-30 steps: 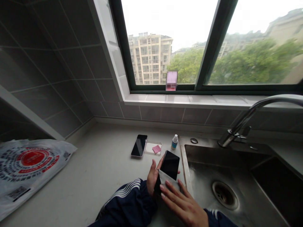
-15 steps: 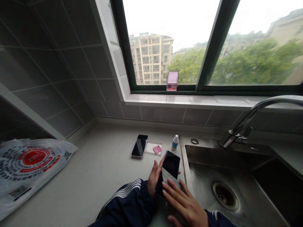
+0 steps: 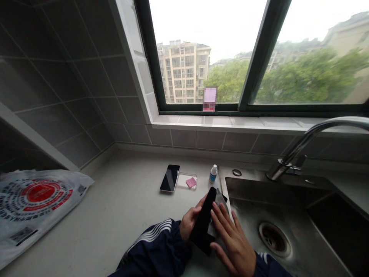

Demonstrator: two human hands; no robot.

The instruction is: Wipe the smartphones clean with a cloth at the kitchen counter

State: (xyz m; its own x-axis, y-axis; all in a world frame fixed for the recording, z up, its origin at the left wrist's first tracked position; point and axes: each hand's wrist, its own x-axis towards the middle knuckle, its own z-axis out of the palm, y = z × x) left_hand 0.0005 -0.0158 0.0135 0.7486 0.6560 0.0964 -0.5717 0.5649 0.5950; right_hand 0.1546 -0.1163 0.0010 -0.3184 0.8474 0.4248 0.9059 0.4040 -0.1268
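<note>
My left hand (image 3: 189,221) is closed around the left edge of a black smartphone (image 3: 202,227), tilted above the counter beside the sink. A thin grey-white cloth (image 3: 220,197) lies over the phone's right side. My right hand (image 3: 234,239) presses flat on that cloth, fingers stretched out and slightly apart, and hides part of it. Beyond my hands, a second phone (image 3: 170,178) lies dark screen up on the counter. Next to it is a clear phone case (image 3: 182,181) with a folded pink slip (image 3: 191,182) on it. A small white-capped bottle (image 3: 213,175) stands by the sink edge.
On the right is a steel sink (image 3: 245,207) with a drain (image 3: 275,238) and a curved faucet (image 3: 300,144). A printed plastic bag (image 3: 43,200) lies on the left of the white counter (image 3: 115,215). A window (image 3: 201,77) rises behind.
The phone has turned and tilted, and its screen now looks plain black. The cloth and my right hand have moved up and right along it. My left hand still holds the phone.
</note>
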